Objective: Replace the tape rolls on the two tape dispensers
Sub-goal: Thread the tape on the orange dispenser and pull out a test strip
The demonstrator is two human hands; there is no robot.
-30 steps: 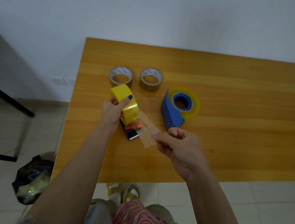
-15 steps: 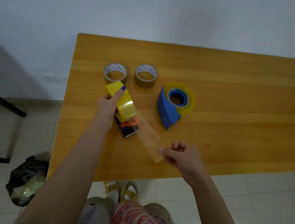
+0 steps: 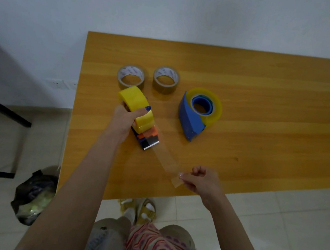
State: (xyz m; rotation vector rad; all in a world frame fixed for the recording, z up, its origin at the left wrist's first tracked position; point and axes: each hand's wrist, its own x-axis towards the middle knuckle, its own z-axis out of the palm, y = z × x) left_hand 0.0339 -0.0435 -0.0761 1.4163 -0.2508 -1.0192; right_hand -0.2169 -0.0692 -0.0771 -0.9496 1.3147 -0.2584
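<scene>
My left hand [image 3: 124, 117] grips a yellow tape roll [image 3: 136, 104] mounted on a dark blue and orange dispenser [image 3: 146, 140] that rests on the wooden table [image 3: 247, 89]. A clear strip of tape [image 3: 168, 160] runs from the roll past the serrated blade to my right hand [image 3: 200, 180], which pinches the strip's free end near the table's front edge. A second, blue dispenser [image 3: 190, 119] with a yellowish roll [image 3: 214, 106] on its hub stands to the right. Two brown tape rolls [image 3: 131, 77] [image 3: 166, 80] lie flat behind.
A black bin bag [image 3: 34, 194] sits on the tiled floor left of the table. Black furniture legs [image 3: 2, 109] stand further left. The white wall runs behind the table. My knees and sandalled feet [image 3: 141, 209] are below the front edge.
My right hand has pulled the tape end away from the roll toward the table's front edge, drawing out a longer strip. The left hand still holds the roll and dispenser.
</scene>
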